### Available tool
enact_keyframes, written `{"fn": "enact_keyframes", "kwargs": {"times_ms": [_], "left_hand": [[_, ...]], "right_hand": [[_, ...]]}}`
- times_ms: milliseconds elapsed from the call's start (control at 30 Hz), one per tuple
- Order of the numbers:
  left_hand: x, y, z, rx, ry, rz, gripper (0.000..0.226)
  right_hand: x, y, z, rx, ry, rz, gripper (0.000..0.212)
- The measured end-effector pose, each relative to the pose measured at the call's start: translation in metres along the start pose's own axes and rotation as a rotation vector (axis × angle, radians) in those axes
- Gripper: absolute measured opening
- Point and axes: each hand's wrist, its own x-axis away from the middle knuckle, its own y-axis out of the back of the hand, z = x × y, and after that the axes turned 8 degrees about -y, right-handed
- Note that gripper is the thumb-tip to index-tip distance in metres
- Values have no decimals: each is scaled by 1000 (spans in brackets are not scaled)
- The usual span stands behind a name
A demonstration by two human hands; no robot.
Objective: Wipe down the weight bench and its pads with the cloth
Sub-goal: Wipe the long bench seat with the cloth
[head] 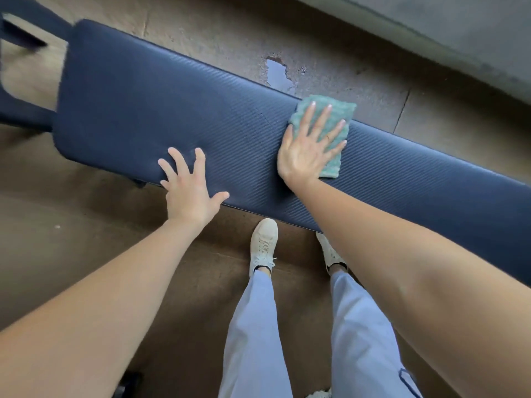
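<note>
Navy pad (161,110), one, on a brown floor (57,254): your right hand (307,150) presses one green cloth (330,130) flat, fingers spread, while your left hand (189,191), also splayed and empty, braces its near edge.

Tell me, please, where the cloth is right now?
The cloth lies flat under the right hand on the bench pad, right of centre.

Soft daylight, blurred warped edges, no glare

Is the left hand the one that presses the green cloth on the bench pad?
No, the right hand lies flat on the green cloth, while the left hand rests bare on the bench pad.
</note>
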Motion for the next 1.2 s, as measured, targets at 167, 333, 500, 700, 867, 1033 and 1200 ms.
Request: {"fn": "enact_keyframes", "kwargs": {"times_ms": [167,333,500,700,867,1033,1200], "left_hand": [[4,-6,17,128,-39,-25,105],[17,-9,43,149,-108,-57,98],[17,0,45,152,-101,-36,94],[19,2,41,200,-91,-67,89],[16,13,67,368,-76,-160,51],[-9,42,132,405,114,-516,43],[-31,58,189,466,430,-342,74]], "right_hand": [[68,-30,37,291,859,124,65],[69,-24,-29,529,1367,201,68],[19,4,-84,479,1090,111,67],[4,10,-34,170,228,41,69],[11,-7,71,15,2,11,69],[43,-36,189,32,400,18,66],[135,-66,167,315,1117,187,64]]}}
